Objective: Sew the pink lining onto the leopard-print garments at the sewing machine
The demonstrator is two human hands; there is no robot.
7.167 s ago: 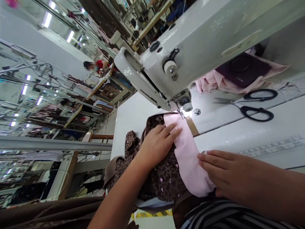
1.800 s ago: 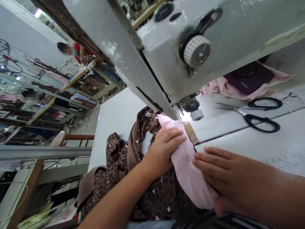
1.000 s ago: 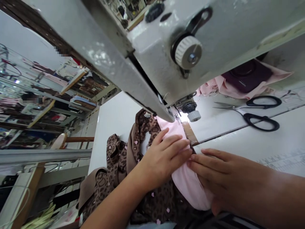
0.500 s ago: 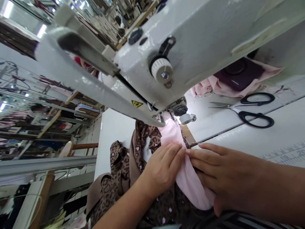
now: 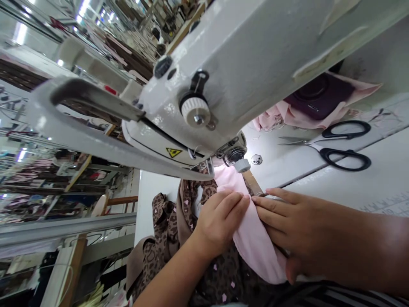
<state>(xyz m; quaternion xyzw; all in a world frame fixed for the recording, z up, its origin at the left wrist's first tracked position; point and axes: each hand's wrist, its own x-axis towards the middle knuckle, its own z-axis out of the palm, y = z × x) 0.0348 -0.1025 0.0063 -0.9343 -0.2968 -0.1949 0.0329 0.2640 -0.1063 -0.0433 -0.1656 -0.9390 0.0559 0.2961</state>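
A pink fabric strip (image 5: 255,247) runs from beneath the sewing machine's presser foot area down toward me, over brown leopard-print fabric (image 5: 166,217). My left hand (image 5: 219,219) is closed on the pink strip's left side, its fingertips bent together against the cloth. Lying flat along the strip's right edge is my right hand (image 5: 287,221), fingers stretched out and fingertips close to those of the left. The sewing machine's white head (image 5: 236,72) hangs over the cloth, and its needle is hard to make out.
Black-handled scissors (image 5: 345,145) lie on the white table (image 5: 319,183) to the right. Behind them, a dark purple device (image 5: 321,96) rests on pink cloth scraps (image 5: 271,117). A metal rail (image 5: 70,226) and loaded shelves stand off to the left.
The view has shifted slightly, so the machine head appears lower and further left. Both hands keep nearly the same place on the cloth.
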